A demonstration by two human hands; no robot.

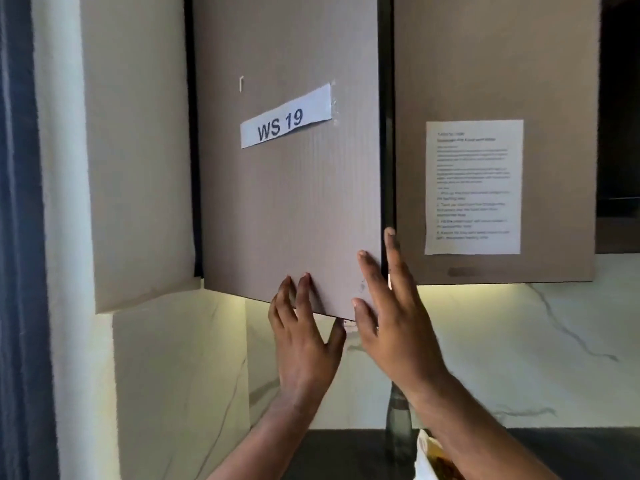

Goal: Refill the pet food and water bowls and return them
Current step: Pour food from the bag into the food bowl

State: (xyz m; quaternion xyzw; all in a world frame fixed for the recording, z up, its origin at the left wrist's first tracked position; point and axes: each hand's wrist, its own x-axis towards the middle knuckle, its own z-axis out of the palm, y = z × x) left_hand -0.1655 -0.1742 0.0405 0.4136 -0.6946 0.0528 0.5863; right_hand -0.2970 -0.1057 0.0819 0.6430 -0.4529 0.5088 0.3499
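Observation:
Both my hands are raised to the lower corner of a beige wall cupboard door [287, 202] that carries a paper label reading "WS 19". My left hand [304, 337] lies with its fingers on the door's front and its thumb under the bottom edge. My right hand [391, 320] is spread flat on the door's lower right corner, one finger reaching into the dark gap beside the door. The door stands slightly ajar. At the bottom edge of the view a white bag [429, 459] with brown contents shows, partly hidden by my right forearm. No bowls are visible.
A second cupboard door [485, 81] to the right bears a printed instruction sheet [474, 187]. Below are a lit marble backsplash [519, 358], a dark countertop [346, 452] and a dark bottle [398, 431] behind my right forearm. A white wall and a curtain stand at the left.

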